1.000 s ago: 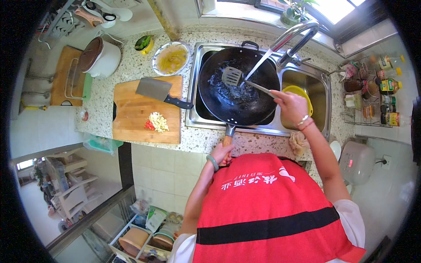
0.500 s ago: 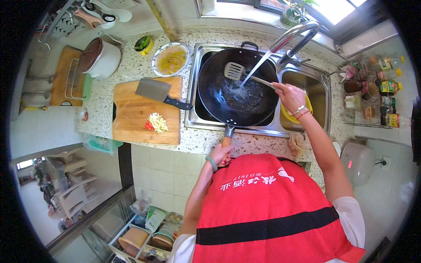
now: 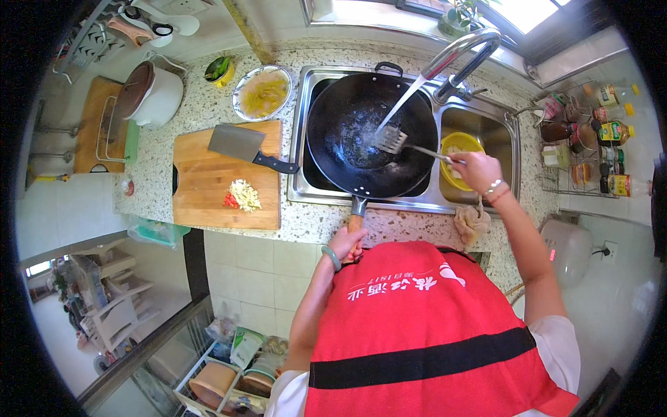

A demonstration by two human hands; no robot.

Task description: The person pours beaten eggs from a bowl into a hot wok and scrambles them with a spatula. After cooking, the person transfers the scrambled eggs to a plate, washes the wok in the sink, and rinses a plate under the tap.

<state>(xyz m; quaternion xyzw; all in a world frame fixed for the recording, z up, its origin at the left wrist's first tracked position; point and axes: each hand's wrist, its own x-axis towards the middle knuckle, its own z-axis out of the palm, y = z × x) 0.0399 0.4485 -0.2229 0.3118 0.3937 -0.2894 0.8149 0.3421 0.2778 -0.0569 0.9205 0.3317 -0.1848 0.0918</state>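
Observation:
A black wok (image 3: 333,139) rests over the left basin of the steel sink (image 3: 299,177), with some water in its bottom. My left hand (image 3: 345,243) is closed round the wok's wooden handle, close to my red apron. My right hand (image 3: 478,171) grips the handle of a slotted spatula (image 3: 391,140), whose head is in the wok. From the curved faucet (image 3: 464,46) a stream of water runs down into the wok beside the spatula head. Just beyond my right hand, a yellow basket (image 3: 464,142) sits in the right basin.
Left of the sink, a cutting board (image 3: 201,163) bears a cleaver (image 3: 240,144) and chopped white and red pieces (image 3: 242,195). A plate of yellowish food (image 3: 264,94), a yellow cup (image 3: 220,71) and a white pot (image 3: 160,97) stand behind. A cloth (image 3: 472,224) hangs at the sink's front edge.
My right hand has moved toward me and slightly right, drawing the spatula head from the wok's far side down to near its middle. My left hand keeps its hold on the handle.

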